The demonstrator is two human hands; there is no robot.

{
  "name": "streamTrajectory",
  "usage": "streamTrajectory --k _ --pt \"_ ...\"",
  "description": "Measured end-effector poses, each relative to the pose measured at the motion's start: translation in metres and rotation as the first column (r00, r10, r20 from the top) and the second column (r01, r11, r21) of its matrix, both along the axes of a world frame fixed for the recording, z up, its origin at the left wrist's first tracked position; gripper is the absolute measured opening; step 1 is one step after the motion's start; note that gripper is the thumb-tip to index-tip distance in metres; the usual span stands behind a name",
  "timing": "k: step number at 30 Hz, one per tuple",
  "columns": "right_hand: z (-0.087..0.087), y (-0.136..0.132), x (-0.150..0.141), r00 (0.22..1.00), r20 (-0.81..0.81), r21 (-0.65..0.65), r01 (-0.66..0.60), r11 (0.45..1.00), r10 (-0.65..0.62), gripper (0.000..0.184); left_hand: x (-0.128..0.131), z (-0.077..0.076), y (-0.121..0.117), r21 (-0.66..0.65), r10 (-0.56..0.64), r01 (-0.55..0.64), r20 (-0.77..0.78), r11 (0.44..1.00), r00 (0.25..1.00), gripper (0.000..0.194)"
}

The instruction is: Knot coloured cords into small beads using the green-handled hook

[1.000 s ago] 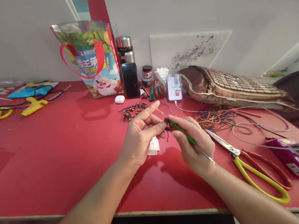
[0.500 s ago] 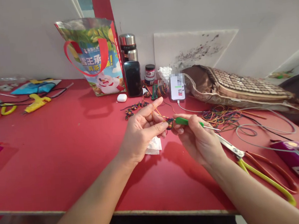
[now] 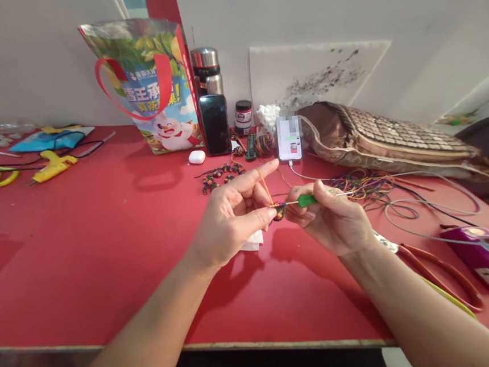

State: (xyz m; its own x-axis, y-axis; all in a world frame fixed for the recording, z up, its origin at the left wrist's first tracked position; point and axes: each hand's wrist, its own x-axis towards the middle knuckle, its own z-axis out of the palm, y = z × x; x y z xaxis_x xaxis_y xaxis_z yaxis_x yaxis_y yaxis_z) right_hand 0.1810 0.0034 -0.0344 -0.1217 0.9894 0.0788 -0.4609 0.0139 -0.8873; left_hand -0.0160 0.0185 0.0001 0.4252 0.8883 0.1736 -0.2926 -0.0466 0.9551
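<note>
My left hand (image 3: 239, 215) pinches a small multicoloured crochet piece (image 3: 278, 211) between thumb and fingers. Its index finger is stretched out, with an orange strand of yarn (image 3: 265, 186) running down from it to the piece. In my right hand (image 3: 328, 216) is a crochet hook (image 3: 307, 201) with a green handle, held between thumb and fingers. The hook's thin metal tip meets the crochet piece. Behind my left hand lies a curled crocheted strip (image 3: 216, 175) in dark and orange colours. Part of a white tissue (image 3: 254, 241) shows below the left hand.
Scissors (image 3: 432, 270) and a purple power strip (image 3: 486, 259) lie at right, near tangled yarn (image 3: 360, 187). Behind stand a paper bag (image 3: 151, 94), a steel flask (image 3: 206, 67), a black phone (image 3: 215, 124), a lit phone (image 3: 289, 139) and a brown bag (image 3: 377, 137). A yellow glue gun (image 3: 54, 164) lies left.
My right hand has turned and drawn slightly right, so the hook now lies nearly level with its metal tip at the piece. The left index finger has stretched further, its orange strand more visible.
</note>
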Motion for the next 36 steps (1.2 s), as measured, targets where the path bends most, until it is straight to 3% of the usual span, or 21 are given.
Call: streamTrajectory --k 7,14,25,27,31,33,36 --pt "0.003 -0.001 0.004 1.000 0.005 -0.014 0.014 1.000 -0.014 0.037 -0.003 0.000 0.001 0.057 -0.013 0.017 -0.068 0.998 0.998 0.030" --pt "0.003 0.001 0.011 0.998 0.052 0.038 0.023 0.999 -0.025 0.035 -0.004 0.002 0.002 0.137 0.014 0.003 -0.127 0.991 0.992 0.022" --pt "-0.002 -0.003 -0.003 0.995 -0.096 -0.011 -0.032 0.999 0.031 0.031 -0.002 0.001 0.002 -0.037 -0.084 0.085 0.014 0.996 0.996 0.012" --pt "-0.003 -0.004 -0.005 0.996 -0.087 -0.010 -0.017 1.000 0.016 0.032 -0.003 0.001 0.002 -0.056 -0.094 0.095 0.016 0.994 0.995 0.021" --pt "-0.004 -0.006 -0.006 0.999 -0.047 0.006 -0.006 1.000 0.007 0.035 -0.004 0.004 0.001 -0.128 -0.116 0.117 0.012 0.985 0.993 0.055" --pt "-0.004 -0.006 -0.005 0.999 -0.040 0.025 -0.007 1.000 0.008 0.035 -0.004 0.004 0.000 -0.143 -0.126 0.126 0.004 0.982 0.992 0.057" --pt "-0.001 -0.005 -0.001 1.000 -0.008 0.075 0.007 0.997 -0.006 0.034 -0.004 0.005 0.000 -0.142 -0.154 0.147 -0.038 0.979 0.987 0.044"
